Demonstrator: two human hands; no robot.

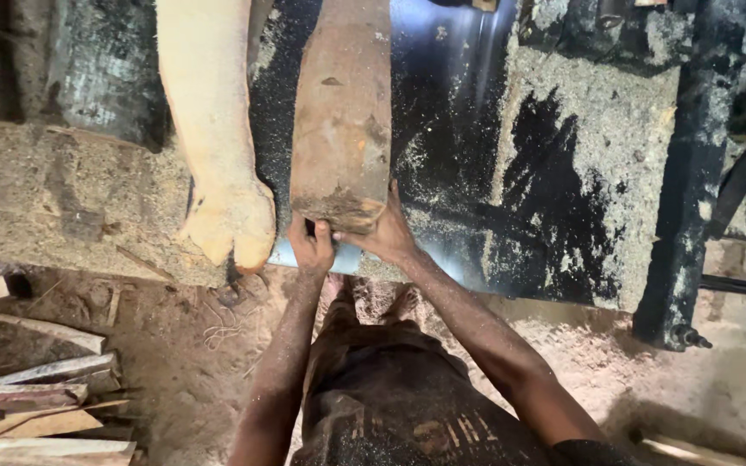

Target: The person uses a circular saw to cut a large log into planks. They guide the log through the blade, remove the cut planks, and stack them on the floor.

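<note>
brown log (pixel 342 112) lengthwise away from the person, near end gripped by left hand (pixel 312 246) and right hand (pixel 386 233)

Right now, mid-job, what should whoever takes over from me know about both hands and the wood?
Left hand: gripping the near end of the brown log at its lower left corner.
Right hand: pressed against the same end, lower right.
The log lies lengthwise on the sawdust-covered saw table, pointing away. A pale, bark-stripped log lies beside it on the left, untouched. Offcut slats are stacked on the ground, lower left.
Done: the log is on the table. No cut shows in it yet.
</note>
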